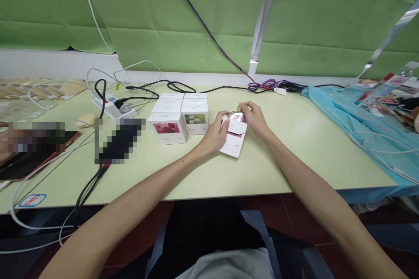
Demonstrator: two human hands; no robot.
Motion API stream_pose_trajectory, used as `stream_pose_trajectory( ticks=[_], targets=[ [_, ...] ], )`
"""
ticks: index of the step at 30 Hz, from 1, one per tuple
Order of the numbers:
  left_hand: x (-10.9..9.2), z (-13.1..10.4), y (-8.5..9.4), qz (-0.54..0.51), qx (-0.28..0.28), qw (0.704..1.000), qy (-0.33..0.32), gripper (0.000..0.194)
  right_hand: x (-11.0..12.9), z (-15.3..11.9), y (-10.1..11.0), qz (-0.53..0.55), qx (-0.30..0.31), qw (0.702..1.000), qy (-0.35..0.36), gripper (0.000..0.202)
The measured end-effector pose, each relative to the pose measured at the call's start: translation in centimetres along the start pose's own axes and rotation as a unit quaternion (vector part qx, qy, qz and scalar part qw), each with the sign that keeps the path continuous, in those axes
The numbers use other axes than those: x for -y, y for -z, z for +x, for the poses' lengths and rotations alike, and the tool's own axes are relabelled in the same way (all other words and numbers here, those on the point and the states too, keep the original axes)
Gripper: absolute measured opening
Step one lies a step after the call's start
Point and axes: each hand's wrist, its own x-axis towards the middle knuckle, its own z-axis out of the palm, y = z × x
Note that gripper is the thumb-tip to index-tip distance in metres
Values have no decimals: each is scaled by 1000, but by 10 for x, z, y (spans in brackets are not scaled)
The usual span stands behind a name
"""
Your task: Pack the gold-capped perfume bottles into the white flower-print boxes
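My left hand (215, 134) is wrapped round the left side of a small white box (232, 144), which has a pinkish-red picture and is tilted above the table. From the box's far end a shiny, silvery round item (237, 116) sticks out. My right hand (254, 118) pinches at that item's right edge, where a small yellowish piece (239, 107) shows between the fingertips. Left of my hands stand several white boxes in two rows, the front ones with a red flower picture (166, 128) and a white flower picture (195, 119).
A power strip (109, 103) with cables lies behind a pixelated dark device (121, 141). At far left another person's hand (5, 144) is by a tablet (36, 161). Blue cloth (353, 117) and a bottle (382, 89) are on the right; wires run along the back.
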Motion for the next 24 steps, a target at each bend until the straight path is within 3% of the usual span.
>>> stream_pose_trajectory(
  ticks=[24],
  targets=[
    [0, 0, -1, -3, 1, 1000, -1, 42, 5, -1, 0, 2, -11, 1000, -8, 28]
  ],
)
